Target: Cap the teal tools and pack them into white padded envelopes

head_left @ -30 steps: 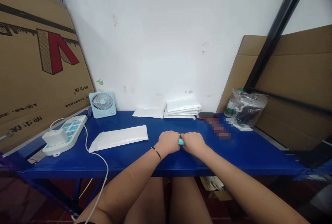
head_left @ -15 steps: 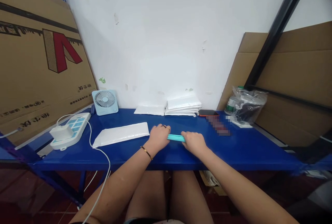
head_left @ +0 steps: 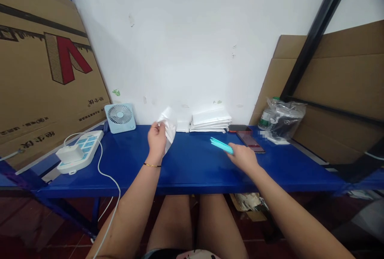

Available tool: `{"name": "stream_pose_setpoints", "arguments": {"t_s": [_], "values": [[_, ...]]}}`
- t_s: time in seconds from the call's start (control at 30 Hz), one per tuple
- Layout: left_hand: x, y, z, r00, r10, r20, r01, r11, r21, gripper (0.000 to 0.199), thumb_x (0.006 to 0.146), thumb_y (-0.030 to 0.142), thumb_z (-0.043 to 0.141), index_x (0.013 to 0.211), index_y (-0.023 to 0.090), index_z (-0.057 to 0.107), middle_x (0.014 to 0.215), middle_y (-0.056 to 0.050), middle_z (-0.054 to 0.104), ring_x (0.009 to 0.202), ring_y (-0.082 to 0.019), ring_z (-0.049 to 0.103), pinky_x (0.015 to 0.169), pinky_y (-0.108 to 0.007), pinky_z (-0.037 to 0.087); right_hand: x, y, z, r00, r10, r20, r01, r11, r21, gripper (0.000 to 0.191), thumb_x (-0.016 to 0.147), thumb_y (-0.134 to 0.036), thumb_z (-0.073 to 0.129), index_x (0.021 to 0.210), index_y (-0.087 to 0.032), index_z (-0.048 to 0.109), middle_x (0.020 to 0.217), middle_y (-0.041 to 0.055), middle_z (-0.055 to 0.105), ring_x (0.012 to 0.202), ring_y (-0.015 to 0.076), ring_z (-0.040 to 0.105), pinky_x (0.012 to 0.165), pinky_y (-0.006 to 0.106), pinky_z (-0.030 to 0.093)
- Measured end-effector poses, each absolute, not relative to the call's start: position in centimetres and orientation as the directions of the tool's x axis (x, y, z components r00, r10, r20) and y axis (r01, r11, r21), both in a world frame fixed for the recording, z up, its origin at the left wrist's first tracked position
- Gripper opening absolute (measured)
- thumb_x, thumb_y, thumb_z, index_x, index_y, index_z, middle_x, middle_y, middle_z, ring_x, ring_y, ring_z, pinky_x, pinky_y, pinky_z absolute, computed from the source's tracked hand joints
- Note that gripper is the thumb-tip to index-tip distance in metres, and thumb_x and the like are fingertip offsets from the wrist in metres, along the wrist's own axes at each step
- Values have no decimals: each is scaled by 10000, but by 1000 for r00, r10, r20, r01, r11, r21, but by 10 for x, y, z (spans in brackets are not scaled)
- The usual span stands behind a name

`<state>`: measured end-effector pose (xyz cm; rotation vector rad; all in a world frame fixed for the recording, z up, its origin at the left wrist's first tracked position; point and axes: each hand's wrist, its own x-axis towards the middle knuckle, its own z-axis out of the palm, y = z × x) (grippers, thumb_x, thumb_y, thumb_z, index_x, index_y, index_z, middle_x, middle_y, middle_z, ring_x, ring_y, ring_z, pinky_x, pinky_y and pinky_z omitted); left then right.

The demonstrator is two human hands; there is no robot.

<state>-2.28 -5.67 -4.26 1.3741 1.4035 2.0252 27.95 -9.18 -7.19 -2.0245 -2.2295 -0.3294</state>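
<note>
Pinched in my left hand [head_left: 157,138] is a white padded mailer bag [head_left: 169,127], lifted off the table and turned edge-up, its lower end bent. My right hand [head_left: 243,155] grips one end of a bundle of thin turquoise sticks [head_left: 221,145]; their free ends point left and fan slightly apart. The two hands are well apart over the blue table [head_left: 192,167]. Behind them, against the wall, lies a stack of white padded mailers [head_left: 210,120], with another flat one partly hidden behind the lifted bag.
On the left are a light blue fan [head_left: 120,118] and a power strip [head_left: 84,151] with a white plug and trailing cable. At the right lie two phones [head_left: 251,142], a bottle [head_left: 264,119] and a clear plastic bag [head_left: 285,121]. Cardboard [head_left: 336,91] flanks the table.
My left hand let go of the turquoise bundle, moved left and picked up the white mailer from the table. My right hand moved right with the bundle.
</note>
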Motion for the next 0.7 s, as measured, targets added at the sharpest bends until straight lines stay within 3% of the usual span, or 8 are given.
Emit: {"name": "stream_pose_setpoints", "arguments": {"t_s": [0.1,0.2,0.27,0.33,0.37,0.43,0.53,0.7], "values": [[-18,-54,-37,-590,738,327,-341,-595,728,183,793,291,525,907,149,542,862,-46,645,818,-139,627,782,-279,488,293,-91,-66,-53,969,240,997,39,65,253,870,-433,407,918,-234,556,827,63,675,745,257,645,586,294,393],[-23,-66,-63,-586,791,177,-421,-484,768,302,788,248,521,1069,141,508,1082,-117,610,978,-180,609,873,-337,475,305,-92,-65,-14,971,238,999,2,50,292,869,-465,396,922,-231,564,826,73,674,743,261,645,578,293,390],[-29,-80,-85,-620,773,133,-267,-367,891,566,786,269,532,1304,170,327,1312,-169,462,1160,-229,512,956,-394,422,310,-93,-68,-5,973,229,999,-7,53,303,868,-471,396,928,-230,570,825,77,673,742,263,645,578,293,390],[-35,-95,-100,-678,689,257,112,-249,962,851,744,351,611,1416,212,107,1478,-161,207,1338,-257,282,1064,-413,296,312,-93,-71,-17,978,207,998,4,65,297,870,-457,400,940,-227,575,831,82,672,745,263,644,581,293,393],[-37,-100,-102,-586,712,387,352,-207,913,951,707,397,651,1431,220,61,1506,-147,121,1374,-272,178,1097,-425,230,312,-93,-72,-31,981,192,997,16,74,286,870,-443,407,947,-226,575,836,83,672,749,262,644,586,294,396],[-38,-103,-100,-130,862,491,721,-258,644,1064,613,495,709,1441,249,87,1522,-111,66,1392,-302,35,1115,-463,146,310,-92,-74,-68,983,168,993,51,102,255,867,-411,425,959,-225,575,846,83,672,762,259,644,598,295,401],[-28,-86,-89,461,878,129,830,-478,287,1200,466,606,740,1442,287,118,1515,-109,126,1382,-354,-18,1077,-554,118,304,-90,-74,-129,981,143,981,106,163,210,857,-368,457,951,-219,572,864,83,673,787,255,643,617,296,405],[-8,-46,-90,533,846,-29,830,-516,213,1118,540,657,665,1437,216,164,1414,-163,358,1333,-337,249,1069,-513,140,292,-86,-75,-248,964,100,945,218,243,155,827,-297,515,947,-212,565,911,81,675,822,242,644,659,300,414]]}}
